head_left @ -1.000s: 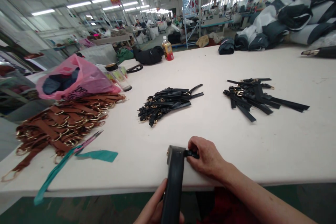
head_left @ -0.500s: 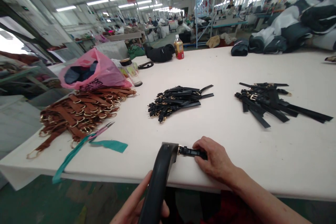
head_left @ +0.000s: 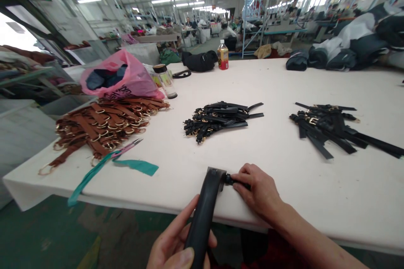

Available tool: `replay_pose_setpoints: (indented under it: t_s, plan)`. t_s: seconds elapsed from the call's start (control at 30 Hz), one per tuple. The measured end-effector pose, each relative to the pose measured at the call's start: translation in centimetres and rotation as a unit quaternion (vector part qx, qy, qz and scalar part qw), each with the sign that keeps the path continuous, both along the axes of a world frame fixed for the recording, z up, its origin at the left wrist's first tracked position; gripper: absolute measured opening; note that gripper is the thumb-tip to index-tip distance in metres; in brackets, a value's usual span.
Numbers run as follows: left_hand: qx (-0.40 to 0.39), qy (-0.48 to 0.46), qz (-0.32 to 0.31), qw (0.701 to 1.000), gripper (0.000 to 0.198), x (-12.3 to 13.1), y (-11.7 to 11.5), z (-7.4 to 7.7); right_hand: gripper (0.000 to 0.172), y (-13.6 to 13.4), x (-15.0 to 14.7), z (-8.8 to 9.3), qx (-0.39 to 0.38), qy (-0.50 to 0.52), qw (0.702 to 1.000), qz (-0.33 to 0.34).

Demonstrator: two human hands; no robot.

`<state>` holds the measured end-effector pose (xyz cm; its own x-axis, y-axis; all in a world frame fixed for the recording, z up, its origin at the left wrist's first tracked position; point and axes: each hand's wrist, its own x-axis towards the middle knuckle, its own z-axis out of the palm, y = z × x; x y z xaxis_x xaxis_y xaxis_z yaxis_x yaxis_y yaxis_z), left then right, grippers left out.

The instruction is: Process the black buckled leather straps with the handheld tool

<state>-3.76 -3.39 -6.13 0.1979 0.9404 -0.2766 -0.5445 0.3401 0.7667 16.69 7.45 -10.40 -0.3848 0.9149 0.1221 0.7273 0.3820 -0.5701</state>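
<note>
Wide black strap: clasped at its lower part by left hand, fingers curled round it and thumb laid across the front. Rising from below the table edge, upper end resting on the near rim of white table, straight ahead of the body.

Met at that upper end by right hand: thumb and forefinger closed on small black tab, which touches the strap's tip. Other fingers folded in, heel of the hand flat on the tabletop, forearm running off to the lower right.

Further out, left of the hands: teal ribbon trailing over the table's edge, pink-handled snips lying across its far end. Beyond those, heap of brown straps with gold rings, touching pink plastic bag behind it. Just right of the bag, glass jar with a dark lid, upright.

Mid-table, well apart from the hands: centre pile of black straps with gold buckles. To its right, clear of it, right pile of black straps, longer ends fanned toward the right edge.

At the far side: orange drink bottle standing upright, black bag slumped just left of it, dark fabric rolls stacked at the far right corner.
</note>
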Motion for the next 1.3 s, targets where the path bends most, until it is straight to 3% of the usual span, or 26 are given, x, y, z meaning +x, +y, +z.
replay_pose_setpoints:
  t_s: [0.2, 0.43, 0.57, 0.73, 1.03, 1.3]
  plan:
    - [0.03, -0.003, -0.009, 0.999, 0.055, 0.1, 0.6, -0.1, 0.021, -0.3, -0.2, -0.3, 0.045, -0.008, 0.998, 0.034]
    - [0.025, -0.002, 0.01, 1.0, 0.06, 0.8, 1.3, -0.4, 0.014, 0.0, 0.2, -0.7, 0.014, 0.072, 0.997, 0.033]
    - [0.042, -0.025, -0.007, 0.999, 0.056, 0.4, 1.6, -0.7, 0.037, -0.4, 1.7, 0.1, 0.002, 0.061, 0.998, 0.006]
    - [0.054, -0.038, -0.013, 0.998, 0.055, 0.2, 1.6, -1.0, 0.009, -0.5, 2.3, 1.3, -0.011, -0.043, 0.999, -0.01]
    - [0.051, -0.028, -0.008, 0.998, 0.062, -0.3, 1.6, -1.7, 0.012, -0.4, 0.0, 0.6, 0.003, -0.027, 1.0, -0.005]
    - [0.044, -0.027, -0.008, 0.999, 0.063, -0.2, 1.5, -1.8, 0.013, 0.2, -0.1, 0.6, -0.048, 0.027, 0.998, -0.031]
